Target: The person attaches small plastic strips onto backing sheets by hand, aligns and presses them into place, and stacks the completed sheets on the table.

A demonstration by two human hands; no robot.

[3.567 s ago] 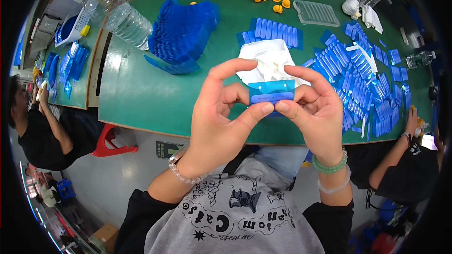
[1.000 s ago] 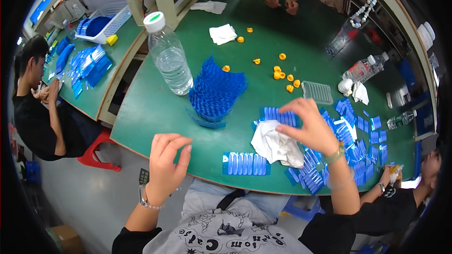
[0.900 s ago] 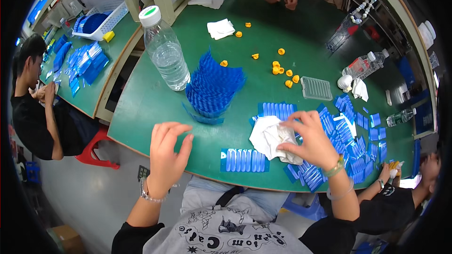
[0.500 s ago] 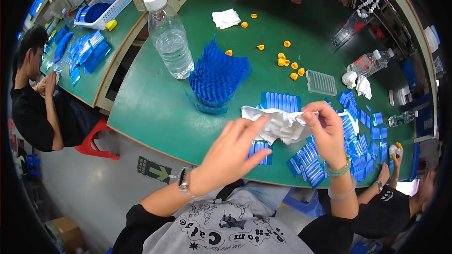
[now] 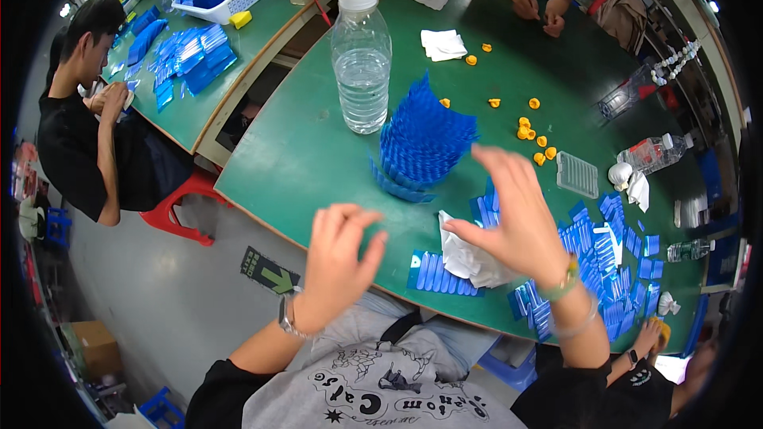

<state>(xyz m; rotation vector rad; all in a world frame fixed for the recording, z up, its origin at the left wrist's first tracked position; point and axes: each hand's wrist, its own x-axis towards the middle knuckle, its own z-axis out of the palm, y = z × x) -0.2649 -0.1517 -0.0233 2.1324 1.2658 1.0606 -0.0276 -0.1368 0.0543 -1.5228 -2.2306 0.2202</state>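
Observation:
A crumpled white cloth [image 5: 461, 257] lies on the table, partly over a blue ribbed strip [image 5: 439, 275]. Above the cloth, my right hand [image 5: 517, 226] is open, thumb and fingers apart, reaching toward the tall fanned stack of blue ribbed sheets [image 5: 429, 143]. I cannot tell if its palm touches the cloth. My left hand [image 5: 340, 258] hovers near the table's front edge, fingers bent and apart with nothing in them. More loose blue strips [image 5: 604, 258] spread over the table to the right of my right hand.
A large water bottle [image 5: 362, 63] stands left of the stack. Beyond lie yellow rubber finger cots [image 5: 524, 131], a folded white cloth [image 5: 443, 45] and a clear ridged tray [image 5: 577, 175]. Co-workers sit at left, across and at right; a red stool [image 5: 187, 206] is at left.
Both hands have let go of the white cloth, which is now down on the table. My left hand moved left and my right hand moved toward the blue stack. The view has shifted.

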